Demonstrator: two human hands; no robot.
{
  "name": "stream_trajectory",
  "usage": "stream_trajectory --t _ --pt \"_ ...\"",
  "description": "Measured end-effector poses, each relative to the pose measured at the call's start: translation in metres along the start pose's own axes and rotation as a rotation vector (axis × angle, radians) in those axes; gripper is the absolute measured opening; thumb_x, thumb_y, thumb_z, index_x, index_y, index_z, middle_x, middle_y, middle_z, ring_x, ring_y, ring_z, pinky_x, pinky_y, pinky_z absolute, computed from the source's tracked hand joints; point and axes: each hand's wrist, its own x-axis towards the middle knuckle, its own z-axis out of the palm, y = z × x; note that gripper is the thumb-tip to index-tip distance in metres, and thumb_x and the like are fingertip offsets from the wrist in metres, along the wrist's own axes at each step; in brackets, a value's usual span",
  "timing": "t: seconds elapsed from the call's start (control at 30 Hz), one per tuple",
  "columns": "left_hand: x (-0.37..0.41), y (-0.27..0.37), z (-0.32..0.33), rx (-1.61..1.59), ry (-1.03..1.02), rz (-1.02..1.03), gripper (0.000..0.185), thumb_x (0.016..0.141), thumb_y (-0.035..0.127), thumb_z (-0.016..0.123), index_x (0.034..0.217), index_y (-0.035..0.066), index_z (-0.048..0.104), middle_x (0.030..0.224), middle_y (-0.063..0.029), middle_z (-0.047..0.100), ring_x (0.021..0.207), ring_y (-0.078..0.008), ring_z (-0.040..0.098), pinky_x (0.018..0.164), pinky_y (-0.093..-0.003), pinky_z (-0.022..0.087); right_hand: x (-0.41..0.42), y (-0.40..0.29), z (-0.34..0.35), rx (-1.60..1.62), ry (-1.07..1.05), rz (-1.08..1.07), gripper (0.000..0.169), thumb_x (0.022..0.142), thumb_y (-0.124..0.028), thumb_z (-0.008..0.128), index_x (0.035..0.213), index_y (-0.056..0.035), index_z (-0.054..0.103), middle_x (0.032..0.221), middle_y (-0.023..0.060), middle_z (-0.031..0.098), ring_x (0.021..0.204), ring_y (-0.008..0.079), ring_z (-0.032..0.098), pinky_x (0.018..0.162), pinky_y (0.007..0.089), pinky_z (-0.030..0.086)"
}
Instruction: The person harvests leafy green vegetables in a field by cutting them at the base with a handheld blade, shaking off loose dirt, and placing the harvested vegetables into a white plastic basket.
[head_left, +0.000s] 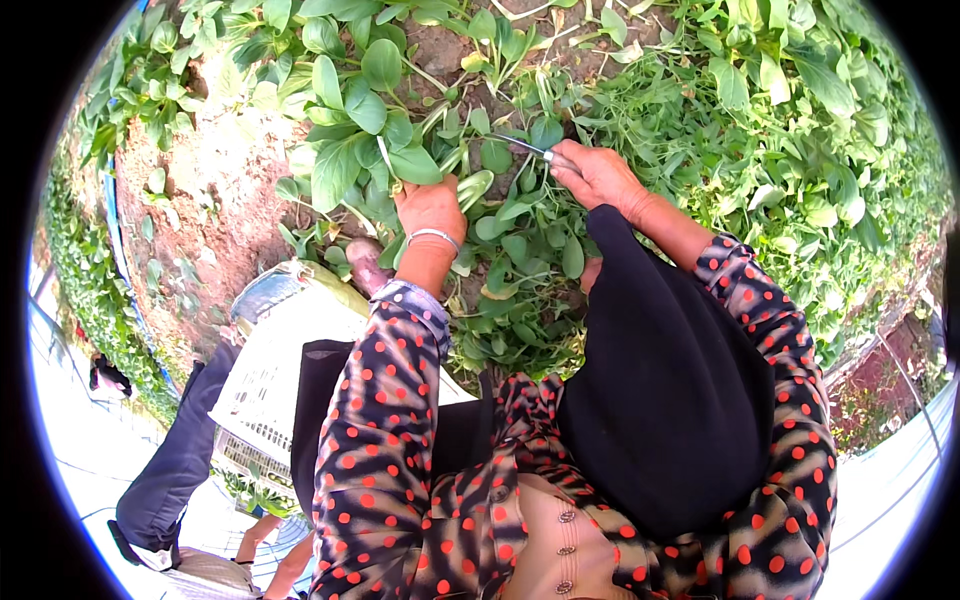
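Observation:
My left hand (433, 212), with a bracelet at the wrist, is closed around the pale stems of leafy green plants (360, 135) that look like bok choy. The fingers are partly hidden under the leaves. To its right, my right hand (596, 174) grips the handle of a small knife (525, 144). The thin blade points left, over low leaves growing from the soil between the hands. Whether the blade touches a stem cannot be told. More leafy plants (517, 247) stand below, between my forearms.
A white plastic crate (289, 352) stands at my left. Beyond it is another person, with dark trousers (176, 450) and bare forearms in view. Dense greens (750, 150) grow to the right. Bare soil (217, 165) and a blue hose or edging (118, 232) lie left.

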Motion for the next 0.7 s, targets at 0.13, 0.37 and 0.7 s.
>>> stream_trajectory --t 0.13,0.37,0.7 --pt "-0.005 -0.001 0.007 -0.042 0.02 0.017 0.035 0.06 0.011 0.071 0.094 0.012 0.063 0.131 -0.008 0.05 0.115 -0.0348 0.05 0.098 -0.0514 0.036 0.034 -0.015 0.002 -0.122 -0.078 -0.128 0.022 0.088 -0.023 0.055 0.098 -0.0033 0.055 0.08 0.0195 0.063 0.079 0.0404 0.061 0.072 0.0485 0.048" --pt "-0.007 -0.01 0.017 -0.038 0.174 0.155 0.031 0.062 0.007 0.067 0.093 0.008 0.062 0.132 -0.0082 0.05 0.119 -0.0304 0.048 0.099 -0.0491 0.033 0.061 -0.028 0.012 -0.287 -0.158 -0.113 0.022 0.088 -0.02 0.054 0.097 -0.0001 0.056 0.081 0.0216 0.064 0.084 0.0405 0.062 0.074 0.0491 0.048" --pt "0.002 -0.008 0.006 -0.023 0.233 0.285 0.021 0.066 0.004 0.06 0.086 0.006 0.063 0.122 -0.0063 0.057 0.123 -0.0263 0.046 0.1 -0.0477 0.033 0.021 -0.009 0.026 -0.111 -0.118 0.036 0.025 0.088 -0.022 0.055 0.099 0.0008 0.053 0.085 0.0232 0.063 0.085 0.0423 0.061 0.077 0.0497 0.048"
